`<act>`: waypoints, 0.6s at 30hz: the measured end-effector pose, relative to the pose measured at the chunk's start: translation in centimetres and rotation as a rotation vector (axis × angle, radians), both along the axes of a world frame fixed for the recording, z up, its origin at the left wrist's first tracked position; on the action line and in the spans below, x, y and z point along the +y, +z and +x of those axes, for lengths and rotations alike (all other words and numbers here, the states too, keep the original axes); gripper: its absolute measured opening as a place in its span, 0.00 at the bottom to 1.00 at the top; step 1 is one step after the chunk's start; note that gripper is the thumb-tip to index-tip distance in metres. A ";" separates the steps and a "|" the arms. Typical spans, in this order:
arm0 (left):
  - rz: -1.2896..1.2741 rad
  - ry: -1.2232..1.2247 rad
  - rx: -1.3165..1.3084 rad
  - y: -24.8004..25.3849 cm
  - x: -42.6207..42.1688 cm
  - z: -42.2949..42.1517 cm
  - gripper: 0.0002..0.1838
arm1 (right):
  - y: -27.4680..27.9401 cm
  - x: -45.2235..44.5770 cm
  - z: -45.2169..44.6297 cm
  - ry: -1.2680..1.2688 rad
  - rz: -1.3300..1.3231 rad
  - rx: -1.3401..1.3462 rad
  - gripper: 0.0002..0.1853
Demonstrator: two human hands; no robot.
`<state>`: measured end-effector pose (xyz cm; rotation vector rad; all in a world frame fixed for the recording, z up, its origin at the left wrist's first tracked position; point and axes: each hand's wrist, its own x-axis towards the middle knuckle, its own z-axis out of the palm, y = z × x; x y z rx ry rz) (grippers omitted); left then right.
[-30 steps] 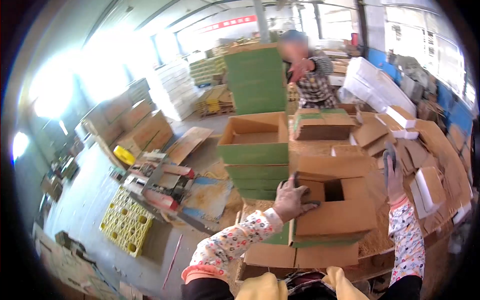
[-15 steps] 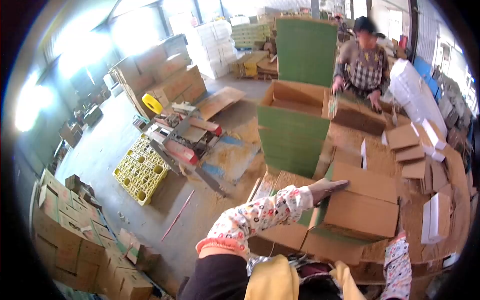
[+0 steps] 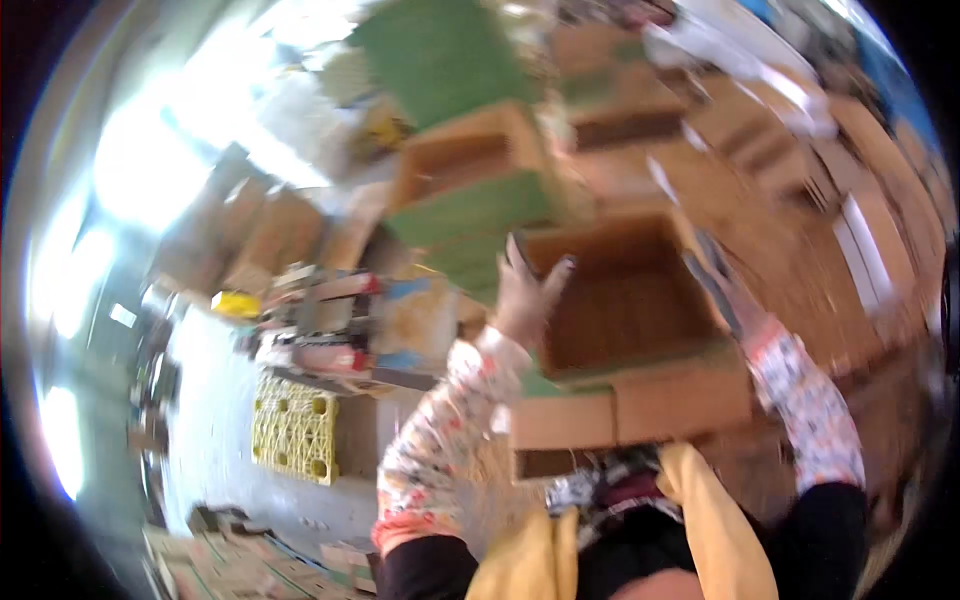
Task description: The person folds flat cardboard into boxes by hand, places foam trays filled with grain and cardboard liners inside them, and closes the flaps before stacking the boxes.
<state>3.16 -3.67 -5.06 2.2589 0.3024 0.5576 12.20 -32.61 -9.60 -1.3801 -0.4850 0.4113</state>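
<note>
An open cardboard box (image 3: 568,383) with green on its near edge stands right in front of me. Its brown inside (image 3: 635,310) is blurred, so I cannot tell whether anything lies in it. At the box's left rim is my left hand (image 3: 528,292), thumb and fingers spread apart. On the opposite side my right hand (image 3: 728,290) lies along the right wall with its fingers stretched out flat. Neither hand is closed around anything. A brown cardboard flap (image 3: 680,400) hangs at the near side, close to my body.
Beyond it stands another open green-and-brown box (image 3: 480,205) with a raised flap. Cardboard pieces with white edges (image 3: 865,250) lie on the worktable (image 3: 770,235) to the right. On the floor at left are a yellow pallet (image 3: 295,428), a pallet jack (image 3: 325,325) and stacked cartons (image 3: 250,235).
My hands were on a closed brown carton; now they are at the sides of an open box, and that carton is no longer visible as such. My view has turned and tilted down.
</note>
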 end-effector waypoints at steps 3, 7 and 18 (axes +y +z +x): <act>-0.066 -0.159 0.107 -0.8 0.0 2.2 0.34 | -7.4 -6.8 -1.4 -0.214 -0.117 -0.475 0.32; -0.104 -0.176 0.035 -5.9 4.5 3.5 0.38 | -15.0 -14.3 -5.7 -1.185 -0.068 0.106 0.32; -0.396 -0.111 0.130 -2.7 5.0 3.3 0.31 | -29.0 -15.6 -5.9 -1.388 0.147 0.328 0.44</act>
